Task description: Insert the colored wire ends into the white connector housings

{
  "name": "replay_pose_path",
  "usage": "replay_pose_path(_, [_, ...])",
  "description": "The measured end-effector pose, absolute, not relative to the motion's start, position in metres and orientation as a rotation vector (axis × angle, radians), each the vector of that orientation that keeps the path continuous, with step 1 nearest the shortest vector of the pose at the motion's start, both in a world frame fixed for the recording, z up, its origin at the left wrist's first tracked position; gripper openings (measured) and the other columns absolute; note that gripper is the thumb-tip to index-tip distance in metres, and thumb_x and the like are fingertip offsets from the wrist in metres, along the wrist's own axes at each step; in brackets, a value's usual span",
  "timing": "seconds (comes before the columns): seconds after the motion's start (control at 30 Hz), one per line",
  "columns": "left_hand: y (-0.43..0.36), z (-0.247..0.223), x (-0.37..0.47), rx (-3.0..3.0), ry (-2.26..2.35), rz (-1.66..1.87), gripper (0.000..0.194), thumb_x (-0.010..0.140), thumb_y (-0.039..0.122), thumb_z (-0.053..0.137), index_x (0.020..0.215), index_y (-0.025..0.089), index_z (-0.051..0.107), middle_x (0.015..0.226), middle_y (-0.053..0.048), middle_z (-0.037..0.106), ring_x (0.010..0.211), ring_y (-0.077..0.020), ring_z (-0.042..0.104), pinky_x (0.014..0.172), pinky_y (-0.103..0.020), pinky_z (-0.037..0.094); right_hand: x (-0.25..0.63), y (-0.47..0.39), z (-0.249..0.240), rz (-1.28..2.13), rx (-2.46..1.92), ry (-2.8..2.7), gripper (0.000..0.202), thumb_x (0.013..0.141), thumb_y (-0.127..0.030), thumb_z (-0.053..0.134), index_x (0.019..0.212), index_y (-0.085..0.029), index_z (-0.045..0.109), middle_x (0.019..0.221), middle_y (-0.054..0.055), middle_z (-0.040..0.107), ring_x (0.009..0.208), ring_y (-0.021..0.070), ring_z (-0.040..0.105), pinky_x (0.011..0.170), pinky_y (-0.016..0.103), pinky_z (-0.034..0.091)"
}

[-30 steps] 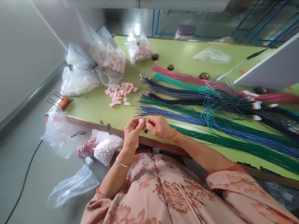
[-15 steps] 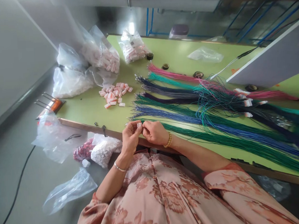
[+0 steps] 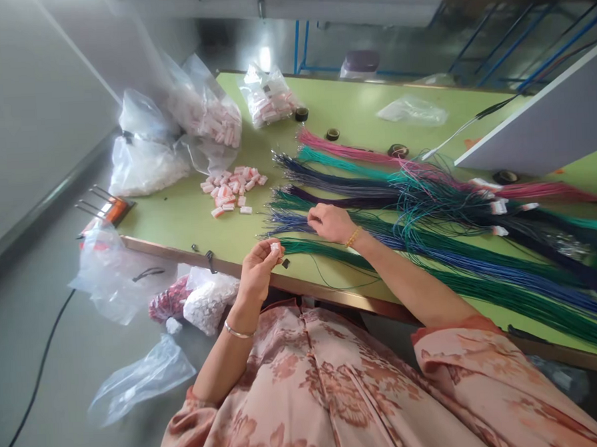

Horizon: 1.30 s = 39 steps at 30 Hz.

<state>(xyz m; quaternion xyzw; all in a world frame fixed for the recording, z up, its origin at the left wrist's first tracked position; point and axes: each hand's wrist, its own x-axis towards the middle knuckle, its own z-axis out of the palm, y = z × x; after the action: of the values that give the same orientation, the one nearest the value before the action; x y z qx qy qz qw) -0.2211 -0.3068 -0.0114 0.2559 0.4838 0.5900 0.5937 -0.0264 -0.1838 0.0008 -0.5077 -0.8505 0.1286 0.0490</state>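
Between the thumb and fingers of my left hand [image 3: 258,264], at the front edge of the table, is a small white plastic connector [image 3: 275,247]. A thin green wire [image 3: 326,280] curves across the table just right of that hand. My right hand [image 3: 332,223] is over the bundle of blue wires [image 3: 293,219], its fingers curled together; whether a wire is between them is hidden. Just in front of my body lies the bundle of green wires [image 3: 340,250]. White and orange connectors [image 3: 231,185] lie in a loose pile beyond my left hand.
Pink wires [image 3: 344,148], teal wires and dark wires stretch across the green table [image 3: 178,220]. Bags of connectors [image 3: 267,102] stand at the back left. Black tape rolls [image 3: 332,134] sit behind the wires. A grey panel [image 3: 538,117] rises at the right.
My right hand has left the connector and moved right and away from me, over the blue wires. My left hand keeps the connector near the table edge.
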Motion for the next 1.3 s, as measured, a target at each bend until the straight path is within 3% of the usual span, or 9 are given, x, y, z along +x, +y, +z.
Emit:
replay_pose_path(0.17, [-0.307,-0.017,-0.221,0.597,1.127,1.382,0.039,0.064,0.036,0.085,0.094,0.016,0.071,0.081,-0.004,0.070,0.071,-0.0090,0.061,0.068,-0.022,0.047,-0.024,-0.185,0.005,0.216,-1.453,-2.732,0.023,0.094,-0.022,0.043,0.098,-0.014,0.065,0.102,0.012,0.067,0.090,0.0209,0.060,0.070,0.028,0.035])
replay_pose_path(0.3, [-0.306,-0.018,-0.221,0.611,1.126,1.388,0.037,0.066,0.036,0.084,0.093,0.016,0.071,0.080,-0.003,0.069,0.072,-0.0093,0.061,0.068,-0.022,0.047,-0.021,-0.184,0.016,0.304,-1.462,-2.702,0.024,0.093,-0.022,0.044,0.105,-0.013,0.062,0.091,0.011,0.070,0.076,0.0191,0.060,0.065,0.028,0.033])
replay_pose_path(0.43, [-0.305,-0.016,-0.217,0.602,1.113,1.383,0.038,0.065,0.035,0.084,0.094,0.015,0.070,0.081,-0.004,0.070,0.073,-0.0097,0.061,0.068,-0.022,0.047,-0.039,-0.180,0.018,0.623,-1.386,-2.616,0.015,0.083,-0.019,0.054,0.093,-0.017,0.065,0.077,0.003,0.069,0.065,0.0137,0.055,0.062,0.024,0.033])
replay_pose_path(0.63, [-0.307,-0.012,-0.215,0.564,1.089,1.386,0.039,0.064,0.034,0.085,0.093,0.014,0.070,0.081,-0.004,0.069,0.070,-0.0087,0.060,0.066,-0.021,0.047,-0.064,-0.167,0.012,0.787,-1.297,-2.493,0.011,0.075,-0.016,0.057,0.077,-0.014,0.068,0.071,0.003,0.068,0.062,0.0111,0.053,0.062,0.022,0.036])
replay_pose_path(0.8, [-0.310,-0.011,-0.215,0.563,1.077,1.403,0.037,0.066,0.036,0.083,0.092,0.015,0.070,0.078,-0.003,0.068,0.071,-0.0090,0.059,0.066,-0.022,0.046,-0.050,-0.156,0.026,0.711,-1.525,-2.348,0.011,0.071,-0.023,0.062,0.072,-0.014,0.068,0.070,0.004,0.068,0.061,0.0125,0.054,0.060,0.024,0.037])
replay_pose_path(1.07, [-0.307,-0.008,-0.214,0.531,1.066,1.415,0.038,0.064,0.036,0.084,0.093,0.015,0.069,0.081,-0.003,0.068,0.072,-0.0085,0.059,0.068,-0.021,0.046,-0.071,-0.167,0.042,0.636,-1.358,-2.444,0.015,0.079,-0.021,0.056,0.085,-0.014,0.068,0.076,0.005,0.070,0.066,0.0134,0.056,0.063,0.023,0.038])
replay_pose_path(1.3, [-0.308,-0.011,-0.214,0.525,1.072,1.415,0.040,0.064,0.036,0.085,0.094,0.016,0.068,0.082,-0.003,0.068,0.071,-0.0085,0.059,0.067,-0.021,0.046,-0.088,-0.167,0.052,0.306,-1.658,-2.557,0.016,0.082,-0.018,0.056,0.091,-0.012,0.069,0.088,0.016,0.072,0.078,0.0213,0.064,0.069,0.028,0.039])
